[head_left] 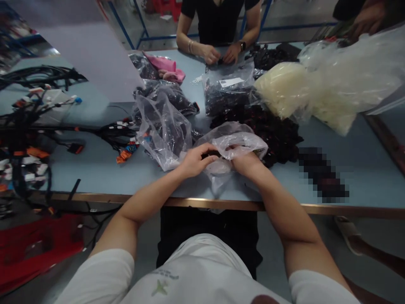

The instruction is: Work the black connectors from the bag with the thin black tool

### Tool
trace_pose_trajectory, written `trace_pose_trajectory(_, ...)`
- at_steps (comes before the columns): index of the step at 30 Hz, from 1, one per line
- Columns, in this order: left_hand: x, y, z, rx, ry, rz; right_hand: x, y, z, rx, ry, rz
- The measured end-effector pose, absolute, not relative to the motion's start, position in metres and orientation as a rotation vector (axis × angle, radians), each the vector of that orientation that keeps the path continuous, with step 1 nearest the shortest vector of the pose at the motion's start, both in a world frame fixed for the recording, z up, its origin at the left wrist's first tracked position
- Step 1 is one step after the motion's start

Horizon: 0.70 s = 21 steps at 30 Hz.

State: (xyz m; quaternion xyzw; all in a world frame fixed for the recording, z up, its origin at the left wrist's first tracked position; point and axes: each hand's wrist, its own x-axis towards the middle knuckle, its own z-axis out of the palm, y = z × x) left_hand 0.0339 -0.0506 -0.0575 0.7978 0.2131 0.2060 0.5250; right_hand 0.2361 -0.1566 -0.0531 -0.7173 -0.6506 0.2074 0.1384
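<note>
A clear plastic bag (242, 141) lies near the table's front edge with its mouth toward me. My left hand (198, 160) is curled against the bag's left side, thumb and fingers gripping it, with something dark showing between them. My right hand (245, 162) reaches into the mouth of the bag, and its fingers are hidden by the plastic. Behind and to the right of the bag spreads a heap of small black parts (259, 126). Another clear bag (164, 131), crumpled, sits just left of my left hand.
Black wire harnesses (63, 128) with orange, white and blue connectors cover the left side. A filled bag with a white label (226, 90) stands behind; large bags of pale yellow parts (284, 88) lie right. Across the table, a person's hands (221, 55) handle a small dark piece.
</note>
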Motion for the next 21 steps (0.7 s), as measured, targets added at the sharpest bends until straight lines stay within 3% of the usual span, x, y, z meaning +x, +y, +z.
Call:
trace_pose_trajectory(14,0.030,-0.055,-0.052,1.551,0.538,0.448,0.242,-0.174,-0.057,-1.899,-1.600,0.357)
trace_pose_trajectory(21,0.028,-0.058,-0.046,1.763,0.620,0.414,0.226,-0.185,-0.051,-1.856,-1.604,0.182)
